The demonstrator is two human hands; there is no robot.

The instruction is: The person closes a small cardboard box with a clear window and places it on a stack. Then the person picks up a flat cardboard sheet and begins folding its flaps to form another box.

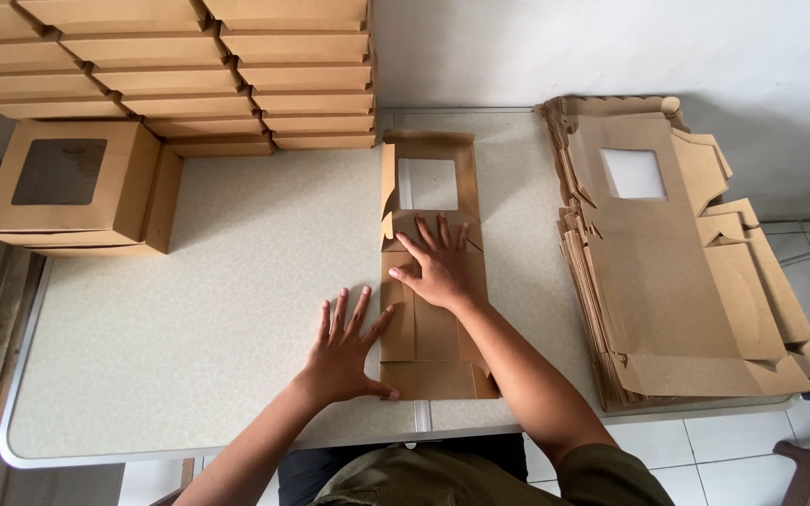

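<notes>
Here we are over the bench (189, 309), and the landmark is the flat kraft box blank (431, 281) lying in the middle of it, its window cutout at the far end. The right hand (438, 267) is pressed down flat on the middle of that blank, fingers spread and pointing away from the person, gripping nothing, palm weighing on the cardboard just short of the window. The left hand (344, 349) sits just left of the blank's near end, fingers splayed wide on the bench top, thumb reaching over to touch the blank's left edge near its bottom corner; it too is open, holding nothing. The blank's left side flap stands partly raised beside the window. To the right of the blank, near but apart from it, rests a thick stack of unfolded box blanks (686, 272), the top one showing its own window hole. Well to the left of the blank stands a finished window box (72, 183) on another closed one, and beyond the blank's far left corner rise two columns of stacked closed boxes (199, 70) against the wall.
</notes>
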